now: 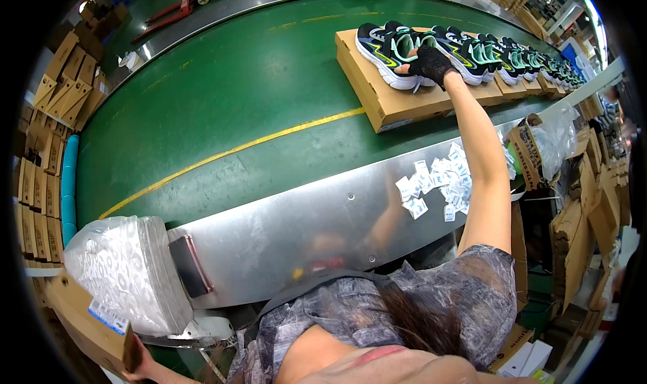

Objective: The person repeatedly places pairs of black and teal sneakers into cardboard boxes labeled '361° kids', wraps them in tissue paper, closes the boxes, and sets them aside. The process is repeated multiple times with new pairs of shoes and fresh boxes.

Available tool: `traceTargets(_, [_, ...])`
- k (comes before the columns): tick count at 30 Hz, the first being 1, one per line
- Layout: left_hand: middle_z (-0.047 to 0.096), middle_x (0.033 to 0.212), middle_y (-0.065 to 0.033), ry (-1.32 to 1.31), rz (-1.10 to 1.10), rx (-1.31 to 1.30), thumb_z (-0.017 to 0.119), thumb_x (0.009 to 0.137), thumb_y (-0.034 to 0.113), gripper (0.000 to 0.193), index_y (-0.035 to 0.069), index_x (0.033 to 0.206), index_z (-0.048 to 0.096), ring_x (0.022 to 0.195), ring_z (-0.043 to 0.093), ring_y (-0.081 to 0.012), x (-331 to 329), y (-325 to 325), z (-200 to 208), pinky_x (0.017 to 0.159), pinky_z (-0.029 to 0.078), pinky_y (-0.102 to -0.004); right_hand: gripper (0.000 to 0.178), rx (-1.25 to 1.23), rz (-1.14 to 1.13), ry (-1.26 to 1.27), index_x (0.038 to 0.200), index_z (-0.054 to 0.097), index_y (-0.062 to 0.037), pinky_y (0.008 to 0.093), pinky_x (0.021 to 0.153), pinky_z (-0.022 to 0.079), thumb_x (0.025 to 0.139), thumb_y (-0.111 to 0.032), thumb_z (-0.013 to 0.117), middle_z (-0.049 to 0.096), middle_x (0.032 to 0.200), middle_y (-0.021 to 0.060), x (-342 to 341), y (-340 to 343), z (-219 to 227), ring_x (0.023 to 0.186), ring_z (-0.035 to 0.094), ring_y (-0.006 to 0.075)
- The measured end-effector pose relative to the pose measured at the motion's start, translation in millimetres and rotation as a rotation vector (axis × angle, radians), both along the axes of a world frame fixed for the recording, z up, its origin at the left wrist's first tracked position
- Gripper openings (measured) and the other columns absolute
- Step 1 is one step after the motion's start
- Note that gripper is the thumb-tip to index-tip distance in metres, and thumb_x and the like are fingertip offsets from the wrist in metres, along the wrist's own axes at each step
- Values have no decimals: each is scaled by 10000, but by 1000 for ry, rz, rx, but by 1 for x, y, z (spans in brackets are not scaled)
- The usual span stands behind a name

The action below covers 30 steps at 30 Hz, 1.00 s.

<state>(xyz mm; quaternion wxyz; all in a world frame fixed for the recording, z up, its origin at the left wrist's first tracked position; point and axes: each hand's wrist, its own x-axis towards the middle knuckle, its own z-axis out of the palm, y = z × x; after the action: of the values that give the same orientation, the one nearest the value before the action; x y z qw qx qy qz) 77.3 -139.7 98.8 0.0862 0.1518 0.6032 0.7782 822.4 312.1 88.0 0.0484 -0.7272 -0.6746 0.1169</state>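
Observation:
On the near end of a row of flat brown boxes lies a pair of black sneakers (387,50) with white soles, mint lining and yellow-green stripes. My right hand (431,64), in a black fingerless glove, reaches far forward and grips this pair near the shoe openings; some fingers are hidden. At the lower left, my left hand (140,360) holds a brown cardboard shoebox (94,320) with a blue-and-white label by its lower end. Under the first sneakers, the brown box (384,111) rests on the green conveyor belt (222,101).
Small white packets (441,178) lie scattered on the metal ledge (290,212). A phone (191,266) and a stack of clear plastic bags (128,269) occupy its left end. More sneakers (512,57) on boxes extend right. Stacked cartons (44,182) stand at left.

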Motion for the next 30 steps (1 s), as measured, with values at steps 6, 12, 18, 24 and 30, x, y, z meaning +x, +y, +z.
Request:
traceTargets(6, [371,1270,-190,-237,412,164,610,705,341,673,67,1258,342,1122,434,-335,-9,-38,-29,902,384,-469,661,286,90,-35,1041,607,-56,336,867,407,586,-531,679,574,1067,168,-53,-50,34,994,547,267])
traceTargets(12, [431,1244,-145,254,-419,-62,422,847,192,459,-10,1255,360,1081,481,-274,56,121,-66,890,400,-378,452,444,849,-150,759,616,-138,430,867,341,534,-519,710,588,815,62,-121,-150,13,901,542,215])
traceTargets(18, [502,1190,-163,996,-1081,-349,531,841,282,358,23,1086,556,1120,455,-254,293,256,-94,951,335,-352,389,351,1357,99,731,552,-134,593,908,276,505,-408,709,546,914,106,-178,-215,-49,923,499,263])
traceTargets(24, [642,828,-156,708,-1733,-826,513,851,381,445,-14,1046,570,737,603,-223,359,264,-90,685,464,-315,158,336,700,-25,751,593,-64,362,709,469,628,-162,610,554,920,137,-127,-117,-94,864,540,281])
traceTargets(30, [550,1048,-258,1000,-1747,-671,520,829,433,606,-69,1163,460,1006,532,-331,394,297,-76,868,410,-366,455,588,104,-463,1182,423,-54,619,851,322,765,-202,529,424,1217,180,-45,-66,-153,1142,411,338])
